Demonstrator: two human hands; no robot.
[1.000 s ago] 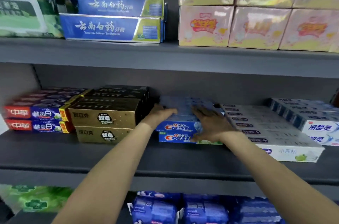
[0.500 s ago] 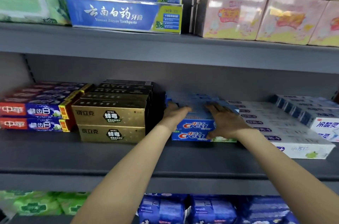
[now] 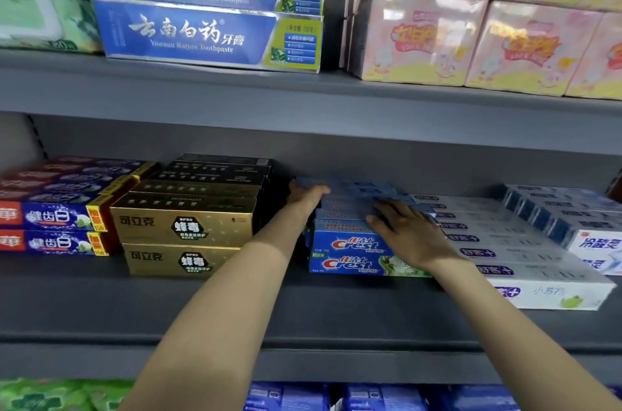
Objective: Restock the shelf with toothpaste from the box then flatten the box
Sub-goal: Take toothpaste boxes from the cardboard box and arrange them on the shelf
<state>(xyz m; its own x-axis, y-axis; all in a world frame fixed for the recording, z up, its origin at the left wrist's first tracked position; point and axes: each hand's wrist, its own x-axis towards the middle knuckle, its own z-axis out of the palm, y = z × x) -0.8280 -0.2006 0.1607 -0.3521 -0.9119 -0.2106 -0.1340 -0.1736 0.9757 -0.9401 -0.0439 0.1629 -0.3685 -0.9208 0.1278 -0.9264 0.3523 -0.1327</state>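
Observation:
A stack of blue Crest toothpaste boxes (image 3: 346,252) sits two layers high in the middle of the grey middle shelf (image 3: 235,306). My left hand (image 3: 304,200) lies against the stack's left end with the thumb over the top edge; its fingers are hidden in the gap beside the gold boxes. My right hand (image 3: 407,235) rests flat on top of the stack toward its right side, fingers straight and spread. The supply box is out of view.
Gold and black toothpaste boxes (image 3: 183,225) stand just left of the Crest stack, red-blue ones (image 3: 54,218) further left. White boxes (image 3: 525,262) press against its right side. The upper shelf holds blue Yunnan Baiyao boxes (image 3: 208,36) and pink packs (image 3: 471,36). Bare shelf lies in front.
Both hands stay on the Crest stack. My right hand has slid slightly toward the stack's right side, and my view has shifted left and a little upward.

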